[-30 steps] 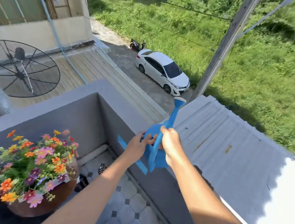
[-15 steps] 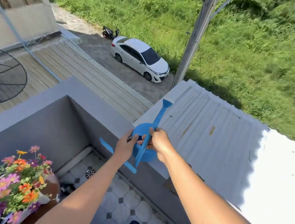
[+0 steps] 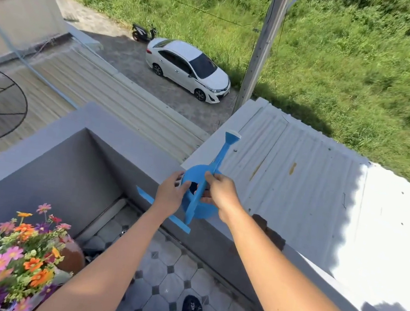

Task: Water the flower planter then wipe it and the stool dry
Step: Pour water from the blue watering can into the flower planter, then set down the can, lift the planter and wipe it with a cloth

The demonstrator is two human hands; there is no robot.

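Lower left of the frame: the planter [image 3: 71, 257] with its flowers [image 3: 7, 259]. At centre, the left hand [image 3: 169, 194] rests open-fingered against the blue can [image 3: 199, 194] on the wall [image 3: 145, 162]; the right hand [image 3: 221, 193] grips its handle.

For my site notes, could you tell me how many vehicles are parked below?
2: a white sedan car on the paved lane, and a black motor scooter just behind it by the grass. Others may be hidden.
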